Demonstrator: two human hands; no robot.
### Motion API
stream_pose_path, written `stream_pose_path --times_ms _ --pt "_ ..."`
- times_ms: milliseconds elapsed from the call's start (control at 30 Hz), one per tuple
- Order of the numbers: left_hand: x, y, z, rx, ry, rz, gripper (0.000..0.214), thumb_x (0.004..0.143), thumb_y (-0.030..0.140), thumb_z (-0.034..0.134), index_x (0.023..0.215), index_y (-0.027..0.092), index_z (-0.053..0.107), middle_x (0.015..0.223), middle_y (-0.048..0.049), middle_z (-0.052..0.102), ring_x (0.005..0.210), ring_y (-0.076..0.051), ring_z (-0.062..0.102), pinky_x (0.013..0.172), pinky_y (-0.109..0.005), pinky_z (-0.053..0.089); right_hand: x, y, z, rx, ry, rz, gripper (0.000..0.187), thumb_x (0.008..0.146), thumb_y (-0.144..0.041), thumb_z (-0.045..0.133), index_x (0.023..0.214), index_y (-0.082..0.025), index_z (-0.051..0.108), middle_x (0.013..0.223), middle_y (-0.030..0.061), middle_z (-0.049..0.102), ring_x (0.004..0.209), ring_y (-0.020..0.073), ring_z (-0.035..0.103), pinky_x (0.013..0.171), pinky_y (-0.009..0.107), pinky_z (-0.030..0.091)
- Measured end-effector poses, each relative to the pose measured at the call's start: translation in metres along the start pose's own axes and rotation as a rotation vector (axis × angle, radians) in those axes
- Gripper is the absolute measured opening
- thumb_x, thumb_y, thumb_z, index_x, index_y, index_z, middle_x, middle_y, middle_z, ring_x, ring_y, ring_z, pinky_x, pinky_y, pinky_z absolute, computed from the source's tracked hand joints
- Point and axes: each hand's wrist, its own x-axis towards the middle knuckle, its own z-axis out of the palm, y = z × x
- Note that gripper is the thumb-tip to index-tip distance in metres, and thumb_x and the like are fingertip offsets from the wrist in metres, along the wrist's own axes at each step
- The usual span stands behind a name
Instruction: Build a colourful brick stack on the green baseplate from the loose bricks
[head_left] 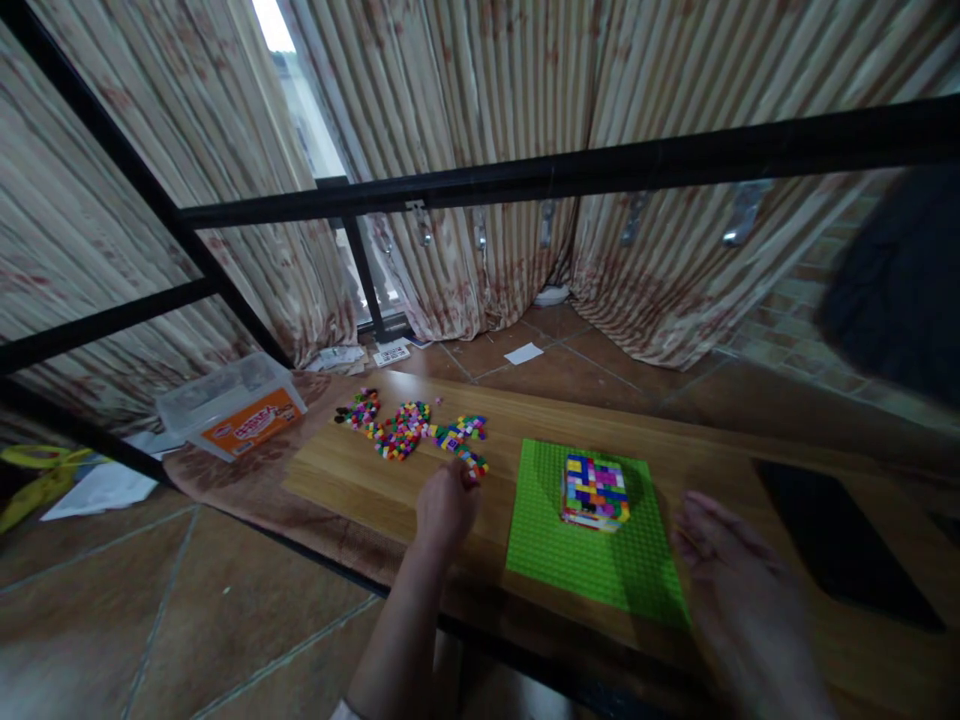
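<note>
A block built of many-coloured toy bricks (pixel 594 490) stands on a green studded baseplate (pixel 555 570). Left of the plate, loose toy bricks (pixel 403 430) lie scattered in small heaps. My left hand (pixel 448 505) is at the near end of these bricks, its fingers closed together at a few of them; whether one is pinched is hidden. Just off the plate's right edge is my right hand (pixel 731 565), slightly blurred. Its fingers are curled together, and what they hold, if anything, cannot be made out.
The wooden board (pixel 345 480) carries the plate and bricks. A black flat panel (pixel 844 540) lies at the right. At the far left is a clear plastic box (pixel 240 405) with an orange label. A black metal rail (pixel 555 178) crosses in front of striped curtains (pixel 465 100).
</note>
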Motion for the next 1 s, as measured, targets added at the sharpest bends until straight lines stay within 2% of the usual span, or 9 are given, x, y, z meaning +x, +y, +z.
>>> stream_pose_path --times_ms 133,267,500,600,667,733,833,900,1000 --pt "0.001 0.005 0.005 0.090 0.022 0.021 0.013 0.081 0.027 0.058 0.091 0.020 0.062 0.094 -0.0076 0.069 0.088 -0.020 0.065 0.072 -0.027 0.042 -0.001 0.004 -0.001 -0.054 -0.039 0.002 0.029 0.052 -0.027 0.083 0.077 -0.020 0.072 0.084 -0.0012 0.066 0.071 0.0070 0.059 0.055 0.013 0.047" --pt "0.002 0.009 0.003 0.160 0.009 0.019 0.014 0.086 0.022 0.048 0.090 0.020 0.062 0.096 -0.0077 0.069 0.086 -0.019 0.065 0.068 -0.026 0.041 -0.002 0.004 0.000 -0.098 -0.069 0.029 0.030 0.054 -0.030 0.083 0.081 -0.020 0.072 0.086 -0.0012 0.066 0.071 0.0069 0.058 0.056 0.014 0.046" --pt "0.004 0.005 0.002 0.130 0.053 0.053 0.016 0.087 0.021 0.047 0.086 0.021 0.063 0.092 -0.0075 0.068 0.083 -0.018 0.064 0.068 -0.025 0.041 -0.002 0.005 0.000 -0.143 -0.085 0.001 0.034 0.052 -0.035 0.083 0.080 -0.021 0.072 0.083 0.0003 0.067 0.068 0.0098 0.057 0.055 0.019 0.045" --pt "0.002 0.003 -0.002 -0.040 0.080 0.078 0.012 0.083 0.019 0.051 0.082 0.019 0.063 0.084 -0.0063 0.068 0.077 -0.017 0.063 0.067 -0.025 0.041 -0.006 0.002 0.004 -0.248 -0.061 -0.078 0.032 0.056 -0.039 0.080 0.081 -0.021 0.072 0.078 0.0005 0.068 0.067 0.0111 0.057 0.057 0.022 0.045" --pt "-0.005 0.007 -0.004 -0.266 0.058 0.126 0.010 0.082 0.022 0.053 0.080 0.018 0.062 0.077 -0.0034 0.066 0.071 -0.015 0.061 0.065 -0.023 0.041 -0.012 -0.001 0.008 -0.395 -0.071 -0.171 0.030 0.063 -0.041 0.076 0.085 -0.021 0.073 0.077 0.0015 0.069 0.066 0.0126 0.058 0.059 0.024 0.045" --pt "-0.015 0.014 -0.004 -0.558 -0.014 0.184 0.011 0.082 0.027 0.055 0.081 0.018 0.061 0.073 -0.0006 0.063 0.068 -0.013 0.059 0.063 -0.022 0.042 -0.020 -0.003 0.012 -0.509 -0.133 -0.276 0.029 0.069 -0.042 0.072 0.087 -0.020 0.072 0.078 0.0030 0.070 0.067 0.0146 0.060 0.061 0.026 0.046" --pt "-0.033 0.031 0.002 -0.911 -0.139 0.234 0.014 0.080 0.031 0.059 0.079 0.017 0.060 0.072 0.0010 0.061 0.068 -0.012 0.056 0.064 -0.021 0.043 -0.029 -0.001 0.017 -0.548 -0.258 -0.395 0.026 0.076 -0.042 0.066 0.089 -0.020 0.072 0.084 0.0041 0.071 0.072 0.0164 0.062 0.066 0.028 0.048" --pt "-0.041 0.042 0.007 -0.988 -0.191 0.242 0.014 0.080 0.030 0.061 0.079 0.016 0.061 0.072 0.0010 0.060 0.068 -0.011 0.055 0.063 -0.020 0.043 -0.032 0.002 0.018 -0.550 -0.310 -0.437 0.024 0.079 -0.040 0.064 0.090 -0.020 0.071 0.086 0.0040 0.071 0.074 0.0165 0.063 0.070 0.028 0.049" --pt "-0.047 0.052 0.012 -0.938 -0.191 0.246 0.012 0.081 0.027 0.060 0.082 0.016 0.063 0.075 -0.0003 0.062 0.072 -0.012 0.057 0.065 -0.021 0.045 -0.031 0.004 0.017 -0.559 -0.326 -0.474 0.022 0.081 -0.039 0.062 0.090 -0.020 0.071 0.084 0.0031 0.070 0.072 0.0155 0.062 0.069 0.028 0.049"
